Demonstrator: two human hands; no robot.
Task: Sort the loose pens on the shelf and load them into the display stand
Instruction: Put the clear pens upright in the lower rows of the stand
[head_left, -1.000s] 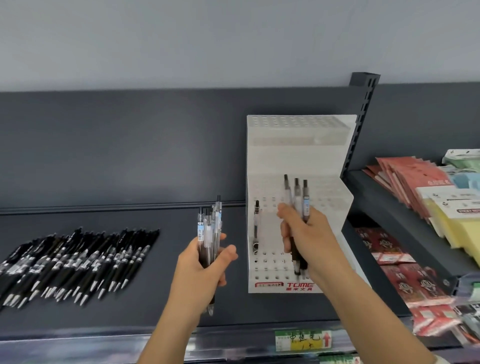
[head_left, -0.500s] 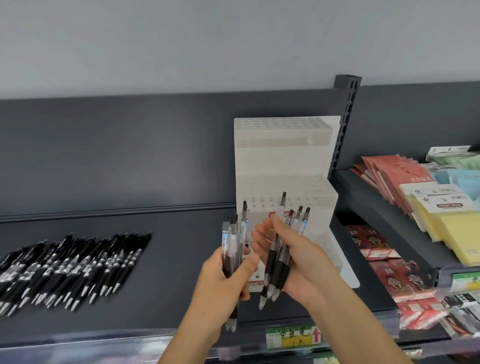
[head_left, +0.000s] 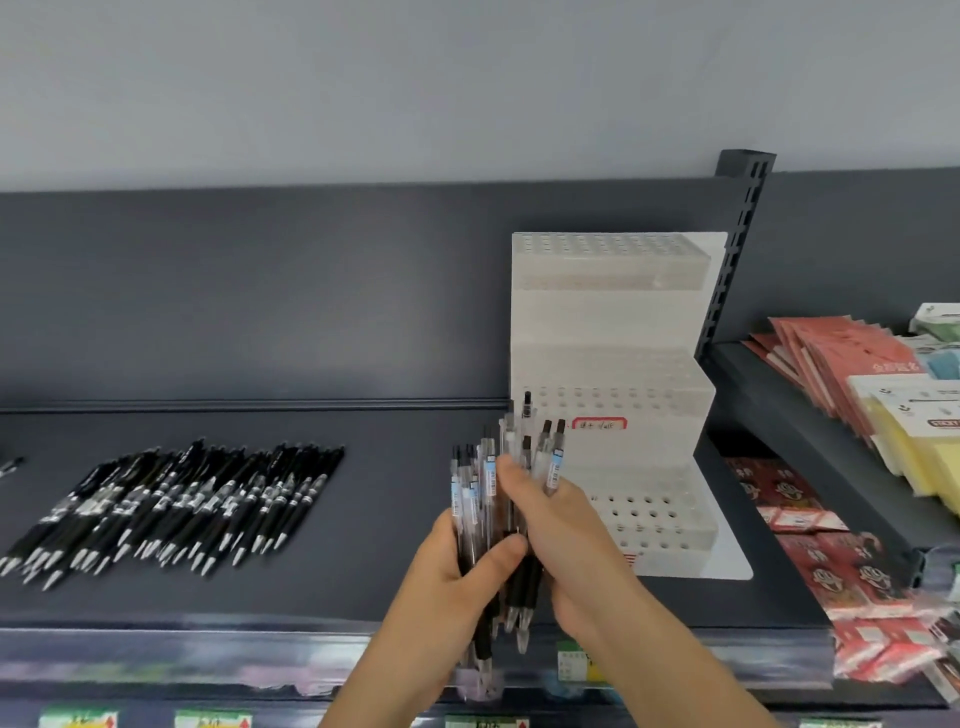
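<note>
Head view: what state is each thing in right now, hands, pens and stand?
left hand: grips a bunch of clear pens, tips down
right hand: grips more clear pens against that bunch
display stand: upright, most holes empty
black pens: lying loose in a row on the shelf

Left hand (head_left: 457, 566), right hand (head_left: 566, 540): bare; forearms bare down to frame edge

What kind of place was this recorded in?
Most likely a stationery shop aisle: price tags line the shelf edge, a tiered white display stand sits on the dark shelf, and packaged sticky notes fill the neighbouring shelf.
</note>
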